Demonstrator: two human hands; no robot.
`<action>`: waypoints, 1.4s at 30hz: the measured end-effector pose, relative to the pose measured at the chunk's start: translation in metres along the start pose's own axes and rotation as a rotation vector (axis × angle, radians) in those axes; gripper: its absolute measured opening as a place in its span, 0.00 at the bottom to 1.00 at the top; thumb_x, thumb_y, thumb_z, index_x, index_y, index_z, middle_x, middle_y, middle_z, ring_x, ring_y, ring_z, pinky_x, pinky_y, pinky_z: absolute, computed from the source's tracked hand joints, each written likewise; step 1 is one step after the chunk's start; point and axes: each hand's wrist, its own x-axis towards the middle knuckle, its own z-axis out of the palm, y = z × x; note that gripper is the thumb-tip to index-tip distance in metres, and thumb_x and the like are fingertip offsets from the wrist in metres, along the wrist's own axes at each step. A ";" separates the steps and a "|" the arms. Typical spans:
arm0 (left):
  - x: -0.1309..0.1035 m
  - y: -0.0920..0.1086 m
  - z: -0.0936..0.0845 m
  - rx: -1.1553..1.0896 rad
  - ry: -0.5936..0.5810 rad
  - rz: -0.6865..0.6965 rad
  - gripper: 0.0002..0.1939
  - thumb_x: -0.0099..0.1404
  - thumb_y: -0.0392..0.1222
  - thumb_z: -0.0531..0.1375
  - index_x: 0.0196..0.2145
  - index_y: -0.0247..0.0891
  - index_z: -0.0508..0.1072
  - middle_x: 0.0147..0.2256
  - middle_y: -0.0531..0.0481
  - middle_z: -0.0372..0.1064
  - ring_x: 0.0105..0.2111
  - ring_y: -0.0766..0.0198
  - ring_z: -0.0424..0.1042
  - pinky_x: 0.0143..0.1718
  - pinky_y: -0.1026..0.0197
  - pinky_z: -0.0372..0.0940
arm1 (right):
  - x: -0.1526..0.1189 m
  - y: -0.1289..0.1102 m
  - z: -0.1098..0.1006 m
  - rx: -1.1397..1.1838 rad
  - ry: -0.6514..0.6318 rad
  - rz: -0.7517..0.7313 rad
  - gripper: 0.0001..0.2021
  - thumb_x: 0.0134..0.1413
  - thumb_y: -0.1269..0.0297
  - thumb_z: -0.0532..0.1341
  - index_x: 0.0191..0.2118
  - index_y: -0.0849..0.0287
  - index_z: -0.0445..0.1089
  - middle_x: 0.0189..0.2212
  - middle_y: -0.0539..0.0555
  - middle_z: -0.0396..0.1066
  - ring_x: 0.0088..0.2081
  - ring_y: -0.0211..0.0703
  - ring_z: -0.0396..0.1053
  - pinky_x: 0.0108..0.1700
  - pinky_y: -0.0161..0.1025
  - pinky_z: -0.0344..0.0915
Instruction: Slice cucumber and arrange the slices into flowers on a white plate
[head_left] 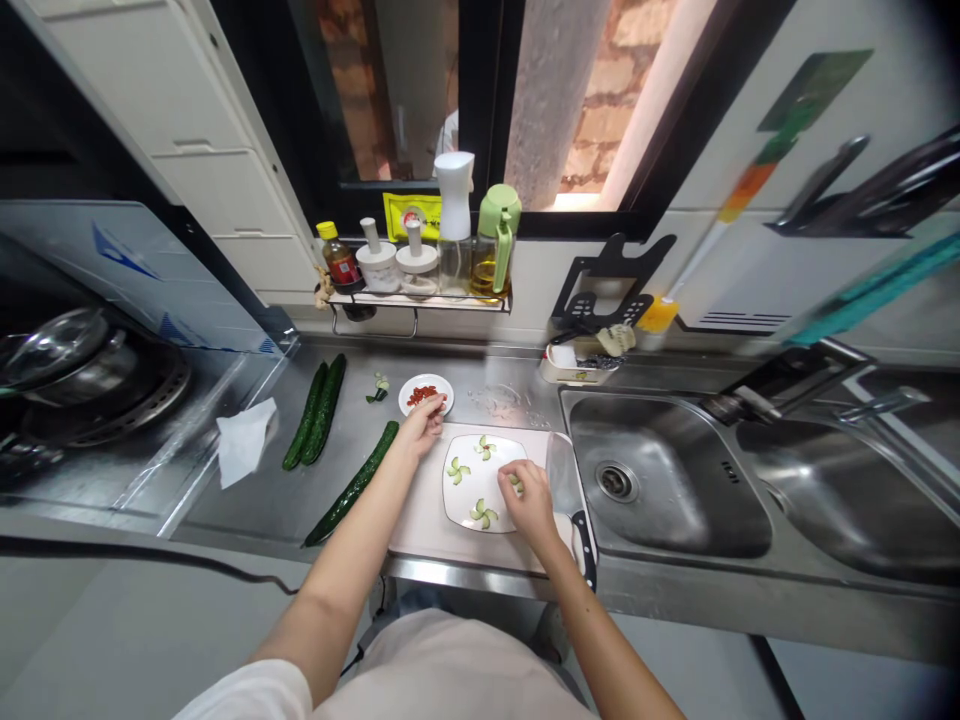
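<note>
And here we are at the bench (232, 515): the left hand (422, 427) hovers at the near edge of one small dish (406, 392), its fingers drawn close over the red pieces (424, 394). Does that grip hold one? Can't tell! Over on the square plate (466, 492), the right hand (531, 500) curls narrowly above the rightmost green slices (458, 471); whether it's pinching any, can't tell either.

Those slices look thin, limp and probably slippery, best taken by their outer edges; the red pieces look feather-light, a fingertip pinch should do. Now the count: four slice clusters, one half hidden under fingers; one plate, on one cutting board (420, 535); three whole cucumbers (354, 487) left of it. Red pieces? Too small and crowded to number.
</note>
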 end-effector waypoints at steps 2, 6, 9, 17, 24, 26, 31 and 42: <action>-0.010 -0.004 0.008 -0.065 -0.037 -0.029 0.15 0.55 0.47 0.66 0.39 0.37 0.72 0.27 0.55 0.66 0.18 0.78 0.58 0.15 0.73 0.45 | 0.010 -0.006 -0.002 0.024 0.000 -0.010 0.10 0.58 0.61 0.53 0.31 0.55 0.69 0.34 0.54 0.71 0.40 0.47 0.65 0.46 0.44 0.59; -0.031 -0.012 0.023 -0.171 -0.122 -0.060 0.16 0.54 0.45 0.67 0.38 0.37 0.71 0.26 0.56 0.64 0.18 0.79 0.57 0.15 0.74 0.46 | 0.029 -0.025 -0.005 0.067 0.013 -0.012 0.09 0.58 0.60 0.54 0.31 0.55 0.70 0.34 0.54 0.72 0.41 0.46 0.65 0.44 0.42 0.60; -0.047 -0.016 0.035 -0.212 -0.168 -0.063 0.18 0.50 0.44 0.70 0.37 0.36 0.71 0.27 0.58 0.62 0.19 0.79 0.57 0.15 0.75 0.46 | 0.040 -0.039 -0.006 0.165 0.010 0.030 0.10 0.56 0.58 0.55 0.31 0.55 0.71 0.34 0.54 0.73 0.41 0.46 0.66 0.42 0.41 0.61; -0.073 -0.023 0.056 -0.141 -0.212 0.041 0.20 0.46 0.44 0.72 0.34 0.33 0.71 0.25 0.58 0.59 0.20 0.80 0.52 0.15 0.75 0.44 | 0.054 -0.055 -0.005 0.528 -0.015 0.210 0.14 0.52 0.51 0.59 0.30 0.59 0.71 0.32 0.55 0.73 0.37 0.44 0.69 0.37 0.38 0.65; -0.076 -0.029 0.058 -0.139 -0.217 0.077 0.20 0.47 0.45 0.72 0.34 0.34 0.71 0.24 0.58 0.57 0.19 0.79 0.49 0.15 0.74 0.43 | 0.054 -0.054 -0.005 0.557 0.011 0.263 0.15 0.48 0.50 0.62 0.31 0.59 0.71 0.33 0.55 0.73 0.38 0.45 0.69 0.40 0.41 0.65; -0.076 -0.030 0.059 -0.129 -0.221 0.075 0.20 0.47 0.45 0.72 0.34 0.34 0.71 0.24 0.59 0.56 0.19 0.79 0.49 0.15 0.74 0.42 | 0.054 -0.054 -0.004 0.577 0.003 0.269 0.15 0.47 0.51 0.62 0.30 0.59 0.71 0.33 0.55 0.73 0.38 0.45 0.69 0.40 0.41 0.65; -0.079 -0.030 0.061 -0.098 -0.220 0.074 0.21 0.46 0.47 0.71 0.34 0.34 0.70 0.23 0.59 0.55 0.19 0.79 0.47 0.16 0.74 0.41 | 0.054 -0.053 -0.004 0.574 -0.002 0.243 0.13 0.48 0.52 0.61 0.30 0.59 0.70 0.32 0.54 0.72 0.38 0.45 0.69 0.39 0.39 0.65; -0.080 -0.036 0.055 0.153 -0.126 0.131 0.21 0.51 0.51 0.67 0.38 0.34 0.73 0.24 0.56 0.61 0.20 0.77 0.54 0.19 0.71 0.47 | 0.053 -0.025 -0.020 0.280 0.012 0.027 0.09 0.53 0.57 0.58 0.28 0.56 0.69 0.35 0.54 0.71 0.43 0.45 0.66 0.42 0.41 0.62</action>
